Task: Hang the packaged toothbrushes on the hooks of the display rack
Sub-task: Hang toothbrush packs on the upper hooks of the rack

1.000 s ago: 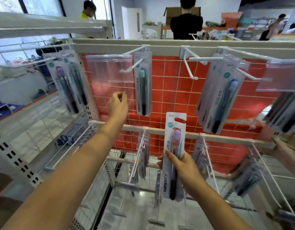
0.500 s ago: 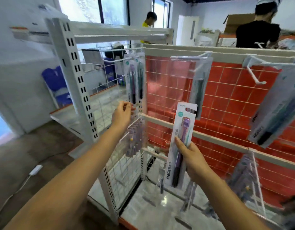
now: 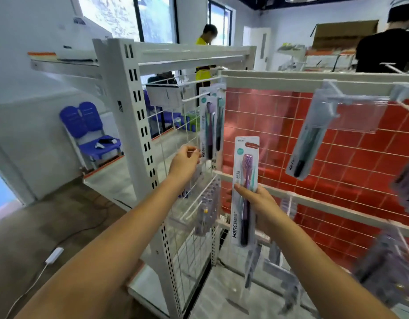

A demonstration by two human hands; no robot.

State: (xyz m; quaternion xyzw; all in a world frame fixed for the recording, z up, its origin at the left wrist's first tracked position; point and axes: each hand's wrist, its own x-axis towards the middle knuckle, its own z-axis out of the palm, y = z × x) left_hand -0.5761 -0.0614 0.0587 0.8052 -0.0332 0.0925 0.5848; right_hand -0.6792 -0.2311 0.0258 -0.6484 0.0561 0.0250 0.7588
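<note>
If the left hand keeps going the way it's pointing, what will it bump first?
Probably the hanging toothbrush pack: the left hand reaches toward its lower edge, fingertips almost there, though depth is unclear.

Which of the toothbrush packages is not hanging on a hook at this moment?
The white-carded package with the purple toothbrush, held upright in the right hand. The other packages hang from white hooks on the rack.

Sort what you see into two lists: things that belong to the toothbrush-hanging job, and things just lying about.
Job: held pack, right hand, left hand, hung packs, hook, rack.

Lying about: blue chairs, floor cable, cardboard box.
</note>
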